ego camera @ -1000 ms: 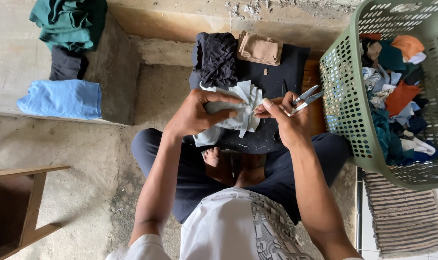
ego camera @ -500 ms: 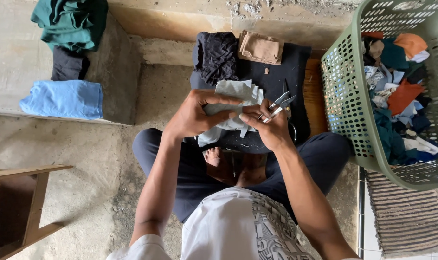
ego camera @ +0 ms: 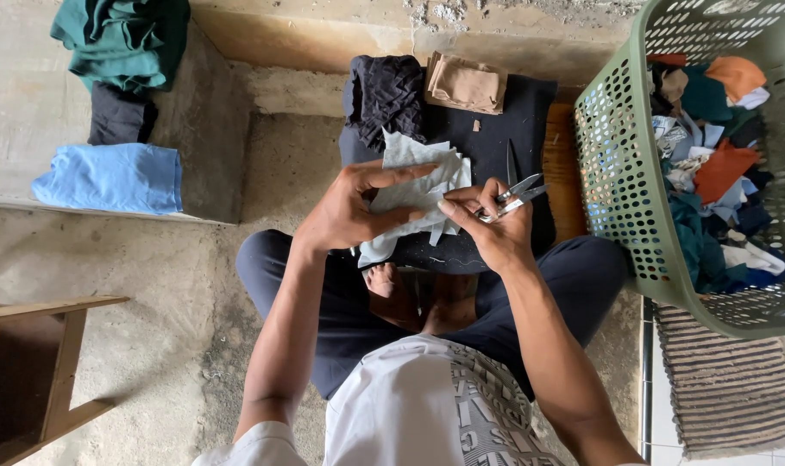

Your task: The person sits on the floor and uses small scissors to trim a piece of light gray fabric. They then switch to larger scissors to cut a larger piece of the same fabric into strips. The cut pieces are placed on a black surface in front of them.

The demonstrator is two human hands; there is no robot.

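I sit cross-legged on the floor. My left hand (ego camera: 349, 211) holds a pale grey-blue piece of cloth (ego camera: 414, 185) flat between thumb and fingers. My right hand (ego camera: 494, 231) grips a pair of metal scissors (ego camera: 511, 197), whose blades point right and away from the cloth, while its thumb touches the cloth's right edge. Both hands hover over a dark cloth-covered board (ego camera: 505, 129) in front of my knees.
A dark crumpled cloth (ego camera: 384, 95) and a folded tan cloth (ego camera: 466, 82) lie on the board. A green laundry basket (ego camera: 621, 190) full of coloured scraps stands at right, above a striped mat (ego camera: 725, 388). Blue (ego camera: 108, 177), black and green (ego camera: 125, 39) fabrics rest on a ledge left. Wooden stool (ego camera: 30, 362) lower left.
The cloth has been spread flatter under my left hand. My right hand with the scissors shifted left and down a little, nearer the cloth's edge.
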